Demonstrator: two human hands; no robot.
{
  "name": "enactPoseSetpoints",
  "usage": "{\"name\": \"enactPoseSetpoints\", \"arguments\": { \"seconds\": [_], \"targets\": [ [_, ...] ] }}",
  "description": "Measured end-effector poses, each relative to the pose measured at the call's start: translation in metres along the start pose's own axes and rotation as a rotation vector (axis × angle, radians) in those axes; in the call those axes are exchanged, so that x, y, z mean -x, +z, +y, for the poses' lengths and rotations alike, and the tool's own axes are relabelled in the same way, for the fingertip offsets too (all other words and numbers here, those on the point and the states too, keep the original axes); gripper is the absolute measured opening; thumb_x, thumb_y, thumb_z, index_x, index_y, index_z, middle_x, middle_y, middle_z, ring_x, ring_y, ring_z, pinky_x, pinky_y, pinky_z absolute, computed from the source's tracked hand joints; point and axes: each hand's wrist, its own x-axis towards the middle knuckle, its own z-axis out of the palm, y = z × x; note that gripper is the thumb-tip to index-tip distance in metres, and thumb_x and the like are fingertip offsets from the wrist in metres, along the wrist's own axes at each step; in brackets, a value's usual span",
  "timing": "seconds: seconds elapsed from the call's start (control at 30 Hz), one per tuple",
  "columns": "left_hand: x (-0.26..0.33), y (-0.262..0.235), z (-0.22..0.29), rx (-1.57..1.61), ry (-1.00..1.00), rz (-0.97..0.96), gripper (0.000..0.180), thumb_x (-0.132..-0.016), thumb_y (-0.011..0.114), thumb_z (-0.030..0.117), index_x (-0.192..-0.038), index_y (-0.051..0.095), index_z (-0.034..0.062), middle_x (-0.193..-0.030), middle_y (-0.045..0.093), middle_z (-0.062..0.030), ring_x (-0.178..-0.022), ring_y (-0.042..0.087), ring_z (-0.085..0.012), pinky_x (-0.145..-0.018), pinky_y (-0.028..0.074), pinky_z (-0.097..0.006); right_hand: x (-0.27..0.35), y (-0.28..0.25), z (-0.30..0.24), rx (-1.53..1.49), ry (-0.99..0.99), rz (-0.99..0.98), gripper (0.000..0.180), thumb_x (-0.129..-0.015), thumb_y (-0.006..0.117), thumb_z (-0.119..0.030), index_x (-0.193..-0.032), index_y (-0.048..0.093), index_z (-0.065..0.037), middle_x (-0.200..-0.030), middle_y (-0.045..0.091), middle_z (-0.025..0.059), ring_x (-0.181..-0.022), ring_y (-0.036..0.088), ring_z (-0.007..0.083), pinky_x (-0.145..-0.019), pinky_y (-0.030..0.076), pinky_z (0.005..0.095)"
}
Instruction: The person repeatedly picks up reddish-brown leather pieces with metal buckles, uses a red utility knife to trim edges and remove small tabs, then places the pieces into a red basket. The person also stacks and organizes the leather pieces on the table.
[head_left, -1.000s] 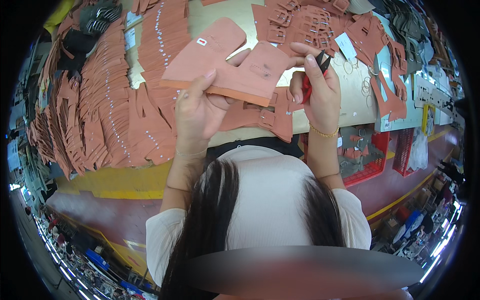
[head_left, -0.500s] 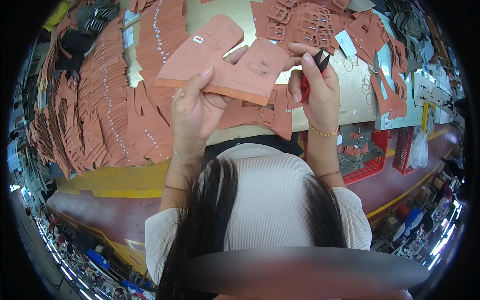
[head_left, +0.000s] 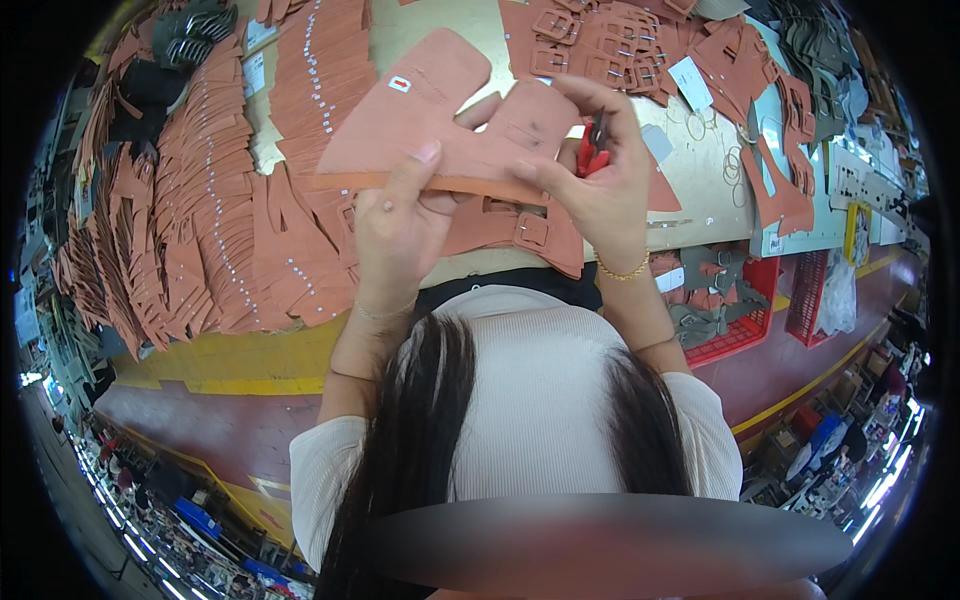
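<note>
Above the table I hold up a salmon-coloured leather piece [head_left: 400, 135] with two rounded lobes, a notch between them and an orange lower edge. A small white and red sticker and a dark smudge show on its face. My left hand [head_left: 405, 215] grips its lower edge, thumb in front and fingers behind. My right hand [head_left: 605, 180] pinches the right lobe, thumb in front and forefinger over the upper edge. Small red-handled thread snips [head_left: 593, 150] are tucked in the right palm, their dark tips pointing up. The fingers behind the leather are mostly hidden.
Overlapping rows of salmon leather pieces [head_left: 210, 200] cover the table's left side. Buckled straps [head_left: 610, 45] lie at the far side, and one buckled piece [head_left: 535, 230] lies below my hands. A red crate [head_left: 735, 335] with buckled pieces stands at the right, below the table edge.
My right hand has moved left and closed its thumb and forefinger on the right lobe. The snips have turned back into the palm. The leather piece stays nearly in place.
</note>
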Motion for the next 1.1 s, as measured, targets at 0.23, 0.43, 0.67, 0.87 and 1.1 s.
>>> {"name": "enactPoseSetpoints", "arguments": {
  "seconds": [0.23,0.43,0.67,0.87,1.1],
  "targets": [
    [0.002,-0.002,-0.005,-0.030,-0.036,-0.007,0.050,-0.097,0.041,0.008,-0.140,0.023,-0.0096,-0.134,0.044,-0.0330,-0.125,0.048,-0.0375,-0.100,0.047,-0.046,-0.006,0.003,0.007,0.068,0.076,0.157,0.031,-0.085,0.074,-0.023,-0.102,0.064,0.000,-0.068,0.057,-0.0036,-0.054,0.042,0.0007,-0.050,0.037,0.0178],
    [0.000,-0.003,-0.007,-0.048,-0.032,0.004,0.052,-0.100,0.036,0.021,-0.142,0.023,-0.0086,-0.135,0.043,-0.0335,-0.126,0.048,-0.0377,-0.096,0.051,-0.044,-0.022,-0.005,0.003,0.226,-0.239,0.298,0.025,-0.092,0.064,-0.022,-0.107,0.062,-0.002,-0.093,0.059,0.0065,-0.071,0.051,0.0071,-0.061,0.044,0.0226],
    [0.003,-0.006,-0.012,-0.075,-0.070,0.042,0.051,-0.102,0.035,0.032,-0.139,0.033,-0.0029,-0.133,0.050,-0.0224,-0.121,0.054,-0.0305,-0.098,0.049,-0.044,-0.010,0.005,-0.014,0.460,-0.312,0.006,0.048,-0.082,0.073,-0.017,-0.127,0.058,-0.010,-0.098,0.049,0.0071,-0.076,0.053,0.0152,-0.066,0.047,0.0275],
    [0.005,-0.012,-0.012,0.164,-0.145,0.157,0.049,-0.103,0.036,0.034,-0.139,0.036,0.0010,-0.135,0.049,-0.0148,-0.125,0.050,-0.0264,-0.106,0.040,-0.044,-0.008,0.016,-0.008,0.538,-0.407,-0.015,0.055,-0.076,0.078,-0.019,-0.125,0.059,-0.007,-0.096,0.049,0.0088,-0.070,0.055,0.0184,-0.060,0.049,0.0306],
    [0.009,-0.007,-0.020,0.162,-0.143,0.070,0.050,-0.103,0.034,0.035,-0.140,0.033,0.0019,-0.140,0.044,-0.0136,-0.131,0.042,-0.0245,-0.112,0.031,-0.044,-0.003,0.020,-0.006,0.498,-0.527,0.185,0.038,-0.069,0.084,-0.013,-0.101,0.066,-0.002,-0.086,0.051,0.0073,-0.068,0.055,0.0161,-0.055,0.047,0.0277]
  ]
}}
